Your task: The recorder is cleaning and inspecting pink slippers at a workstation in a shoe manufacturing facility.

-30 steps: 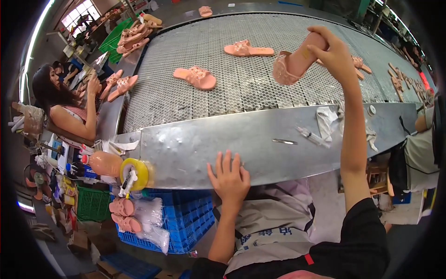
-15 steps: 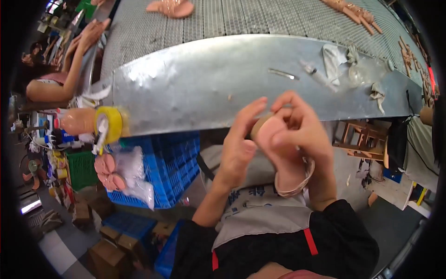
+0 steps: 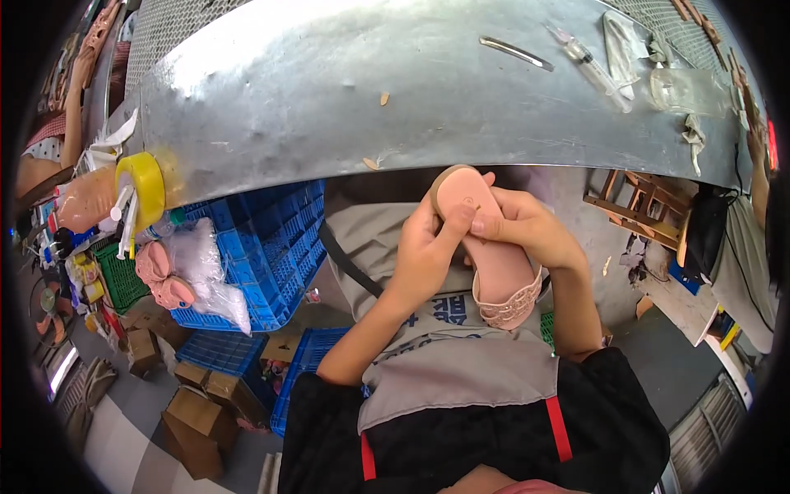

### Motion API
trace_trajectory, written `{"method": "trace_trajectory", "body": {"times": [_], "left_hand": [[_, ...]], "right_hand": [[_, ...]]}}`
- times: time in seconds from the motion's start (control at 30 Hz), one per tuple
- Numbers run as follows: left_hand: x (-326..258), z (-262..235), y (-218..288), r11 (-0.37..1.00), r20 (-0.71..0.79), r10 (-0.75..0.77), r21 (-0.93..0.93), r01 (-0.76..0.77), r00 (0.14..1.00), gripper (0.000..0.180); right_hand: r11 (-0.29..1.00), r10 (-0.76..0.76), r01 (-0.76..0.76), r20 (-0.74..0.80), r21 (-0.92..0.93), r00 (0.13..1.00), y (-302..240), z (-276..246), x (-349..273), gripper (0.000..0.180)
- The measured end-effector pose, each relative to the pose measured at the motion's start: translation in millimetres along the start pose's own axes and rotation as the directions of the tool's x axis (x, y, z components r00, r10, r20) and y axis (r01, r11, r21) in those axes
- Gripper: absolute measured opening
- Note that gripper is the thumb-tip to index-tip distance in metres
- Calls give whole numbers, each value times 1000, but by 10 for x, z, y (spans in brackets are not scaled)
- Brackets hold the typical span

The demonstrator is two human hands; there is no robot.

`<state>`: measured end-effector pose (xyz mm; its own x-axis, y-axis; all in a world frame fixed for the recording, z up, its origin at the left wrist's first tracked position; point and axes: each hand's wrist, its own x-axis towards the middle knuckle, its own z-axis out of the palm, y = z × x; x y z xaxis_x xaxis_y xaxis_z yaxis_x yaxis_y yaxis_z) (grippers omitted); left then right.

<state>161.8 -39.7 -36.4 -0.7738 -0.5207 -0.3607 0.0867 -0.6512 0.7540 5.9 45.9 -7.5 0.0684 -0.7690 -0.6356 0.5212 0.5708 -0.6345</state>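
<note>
A pink slide sandal (image 3: 494, 263) with a woven, openwork toe strap is held in front of my apron, its heel end pointing up toward the metal table. My left hand (image 3: 426, 251) grips the heel part from the left, the thumb lying on the insole. On the other side my right hand (image 3: 533, 230) is wrapped round the middle of the sole, its thumb also pressed on the insole near the left thumb. The fingers beneath the sole are mostly hidden.
Ahead runs a metal table (image 3: 313, 107) with tweezers (image 3: 516, 53), a syringe (image 3: 589, 66), a clear bottle (image 3: 687, 90) and cloth scraps. To the left are a yellow tape roll (image 3: 141, 191) and a blue crate (image 3: 271, 263) carrying bagged pink sandals (image 3: 164, 276). A wooden stool (image 3: 638, 210) stands right.
My view has tilted down, so the table sits higher. The sandal has turned to show its insole more squarely, and both thumbs have come to rest on it.
</note>
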Motion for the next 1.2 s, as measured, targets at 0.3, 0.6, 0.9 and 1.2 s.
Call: {"method": "trace_trajectory", "body": {"times": [0.3,0.6,0.9,1.2], "left_hand": [[-55,-75,-150,998,85,-65,11,64,994,59],[-532,-246,125,998,193,-49,54,39,980,73],[-1179,-523,96,894,-133,-447,-47,445,885,81],[-1065,-449,178,835,-145,-518,-298,462,843,58]], "right_hand": [[993,-75,82,-77,85,994,0,33,-56,35],[758,-380,557,-464,339,800,-90,435,-136,37],[854,-243,357,-318,378,917,442,439,10,41],[855,-241,358,-324,376,915,413,438,155,39]]}}
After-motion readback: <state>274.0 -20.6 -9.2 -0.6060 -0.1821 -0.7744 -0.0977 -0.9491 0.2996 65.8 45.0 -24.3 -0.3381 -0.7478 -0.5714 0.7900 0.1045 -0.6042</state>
